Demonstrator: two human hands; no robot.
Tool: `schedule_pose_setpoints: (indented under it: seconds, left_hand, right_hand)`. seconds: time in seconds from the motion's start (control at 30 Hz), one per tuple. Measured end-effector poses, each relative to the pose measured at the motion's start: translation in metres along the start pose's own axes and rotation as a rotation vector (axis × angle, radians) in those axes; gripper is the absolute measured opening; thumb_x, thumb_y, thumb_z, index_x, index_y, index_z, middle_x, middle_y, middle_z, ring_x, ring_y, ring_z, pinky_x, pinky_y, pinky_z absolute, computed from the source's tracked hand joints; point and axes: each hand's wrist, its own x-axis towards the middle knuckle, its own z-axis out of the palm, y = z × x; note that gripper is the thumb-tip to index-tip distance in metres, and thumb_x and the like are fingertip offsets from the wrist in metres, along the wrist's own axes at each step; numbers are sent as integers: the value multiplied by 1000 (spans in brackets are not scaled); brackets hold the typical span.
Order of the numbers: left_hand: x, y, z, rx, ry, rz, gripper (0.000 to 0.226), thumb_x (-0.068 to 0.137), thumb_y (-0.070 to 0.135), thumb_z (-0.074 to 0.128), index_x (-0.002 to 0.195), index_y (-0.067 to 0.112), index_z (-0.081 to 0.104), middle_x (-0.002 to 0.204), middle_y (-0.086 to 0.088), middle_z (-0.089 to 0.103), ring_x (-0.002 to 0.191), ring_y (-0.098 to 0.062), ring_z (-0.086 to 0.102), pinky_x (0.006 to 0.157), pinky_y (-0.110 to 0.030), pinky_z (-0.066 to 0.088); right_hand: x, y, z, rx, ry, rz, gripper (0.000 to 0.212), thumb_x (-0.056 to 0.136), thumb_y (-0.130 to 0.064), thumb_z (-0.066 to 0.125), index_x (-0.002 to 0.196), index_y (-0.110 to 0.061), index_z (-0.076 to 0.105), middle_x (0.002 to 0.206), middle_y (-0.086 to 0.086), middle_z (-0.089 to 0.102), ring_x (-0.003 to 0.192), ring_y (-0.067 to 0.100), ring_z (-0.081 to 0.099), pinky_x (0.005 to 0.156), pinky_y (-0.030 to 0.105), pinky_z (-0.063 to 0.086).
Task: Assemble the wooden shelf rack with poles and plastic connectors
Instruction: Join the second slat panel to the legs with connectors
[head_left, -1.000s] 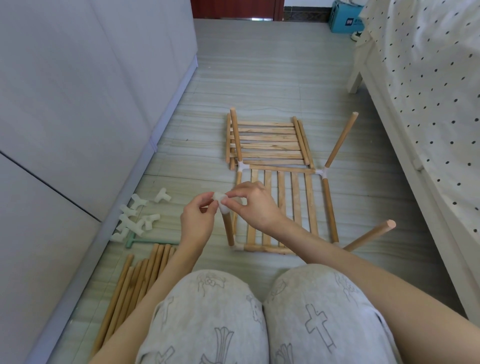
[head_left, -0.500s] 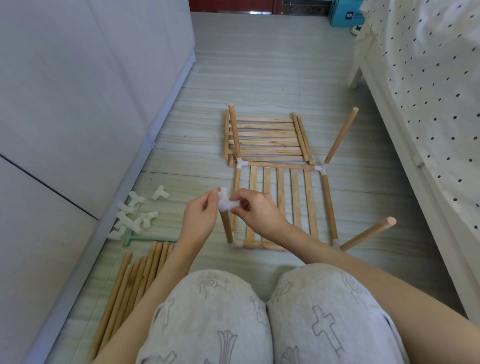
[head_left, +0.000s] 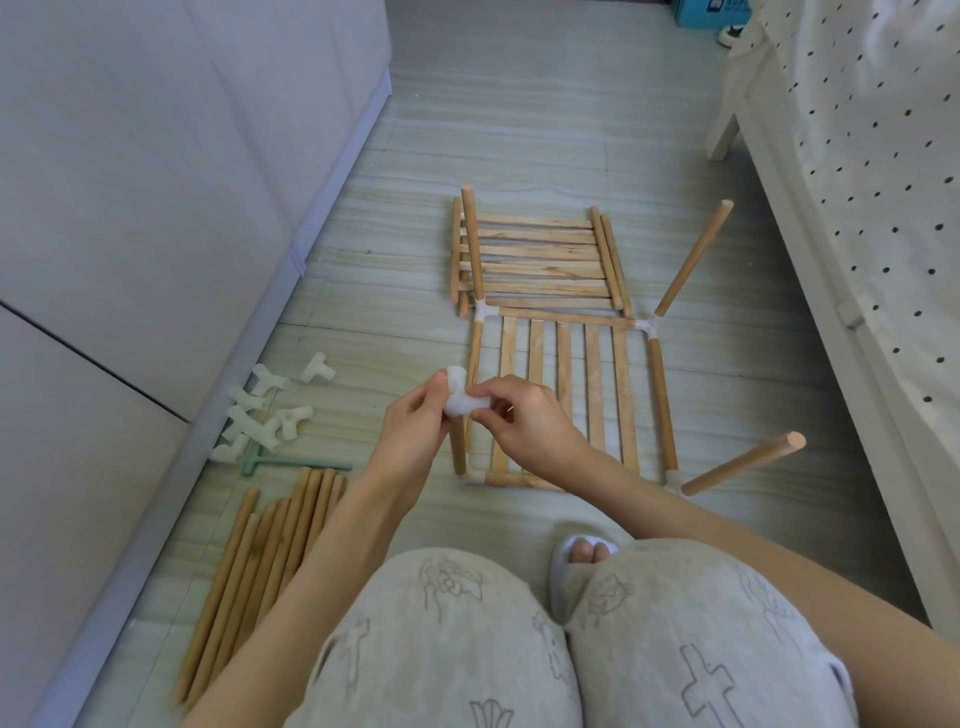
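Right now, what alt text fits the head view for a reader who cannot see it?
Both hands, left hand and right hand, pinch a white plastic connector atop an upright wooden pole on the slatted shelf frame. Spare connectors and loose poles lie leftward.

Bare arms; pale grey trousers (head_left: 441, 623) with line-drawn prints, and a white slipper (head_left: 563, 558).

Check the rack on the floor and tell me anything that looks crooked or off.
The corner poles do not stand parallel: the far right pole and the near right pole splay outward, away from the slatted panel. Both hands, left and right, hold a white connector atop the near left pole.
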Motion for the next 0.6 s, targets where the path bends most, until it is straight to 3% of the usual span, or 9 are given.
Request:
schedule_pose_setpoints:
  seconds: [0.17,0.27,0.37,0.47,0.6]
  left_hand:
    - [1,-2,1,20,36,7,29,102,25,36,89,29,62,114,-10,66,113,-19,58,107,-37,39]
    - [3,-5,-2,4,26,-2,29,102,24,35,102,24,64,117,-8,64,118,-17,55,109,-35,36]
    - [3,-5,-9,-32,-2,-3,49,103,23,32,80,31,74,103,3,68,113,-13,58,101,-26,40]
    - [3,-7,-21,-142,-103,-103,31,102,23,34,98,26,64,97,4,72,103,-8,64,85,-20,46]
    - [10,-7,-24,-136,-49,-223,22,92,26,46,87,19,67,83,6,73,96,-14,60,88,-29,40]
  right_hand:
    - [1,1,3,-28,-27,-5,29,93,-11,54,122,-8,60,112,8,62,98,19,56,81,20,38]
    - [3,0,4,-39,-51,-7,29,95,-11,51,123,-7,59,114,9,62,102,21,56,82,17,36]
    - [8,-5,8,-53,-101,-11,30,95,-12,50,123,-8,59,110,11,62,102,24,56,89,28,41]
    - [5,-8,10,-32,-78,-8,29,93,-11,52,121,-8,60,107,11,62,98,24,57,87,29,42]
    - [-7,-5,8,35,-25,33,28,90,-11,59,118,-10,63,104,8,63,90,18,57,83,23,44]
